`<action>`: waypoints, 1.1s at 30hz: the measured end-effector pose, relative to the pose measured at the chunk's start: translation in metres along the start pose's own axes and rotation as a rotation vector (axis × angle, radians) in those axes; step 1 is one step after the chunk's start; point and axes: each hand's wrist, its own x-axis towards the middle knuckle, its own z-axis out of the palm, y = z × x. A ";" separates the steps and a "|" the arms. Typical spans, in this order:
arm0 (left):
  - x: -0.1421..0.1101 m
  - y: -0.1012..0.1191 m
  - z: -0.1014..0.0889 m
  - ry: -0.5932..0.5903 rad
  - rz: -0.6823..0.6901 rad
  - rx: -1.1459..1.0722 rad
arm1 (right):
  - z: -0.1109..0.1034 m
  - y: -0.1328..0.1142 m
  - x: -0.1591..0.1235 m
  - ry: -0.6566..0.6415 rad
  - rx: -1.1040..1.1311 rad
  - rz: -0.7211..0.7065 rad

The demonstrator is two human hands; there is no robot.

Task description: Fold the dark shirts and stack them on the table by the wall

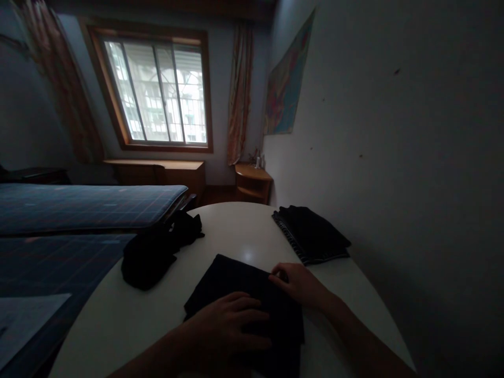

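Note:
A dark folded garment (236,278) lies on the white round table (228,226), right in front of me. My left hand (232,325) rests over its near left part, palm down, fingers stretched out and a little apart. At the garment's right edge, my right hand (293,281) is curled, with thumb and fingertips closed on the cloth. The dim light hides which kind of garment it is and how its layers lie.
A crumpled black cloth heap (153,254) sits at the table's left edge. Folded dark clothes (311,233) are stacked at the right, near the wall. A bed with a plaid mattress (86,207) stands left; a corner shelf (254,173) is beyond the table.

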 end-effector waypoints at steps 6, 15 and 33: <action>0.001 -0.013 0.018 0.063 -0.056 0.184 | -0.001 0.012 0.004 0.007 -0.044 0.075; -0.003 -0.036 0.023 0.142 -0.323 0.295 | -0.023 0.038 -0.008 -0.122 -0.128 0.355; -0.006 -0.031 0.031 0.134 -0.414 0.065 | 0.006 0.027 0.006 0.109 -0.100 0.334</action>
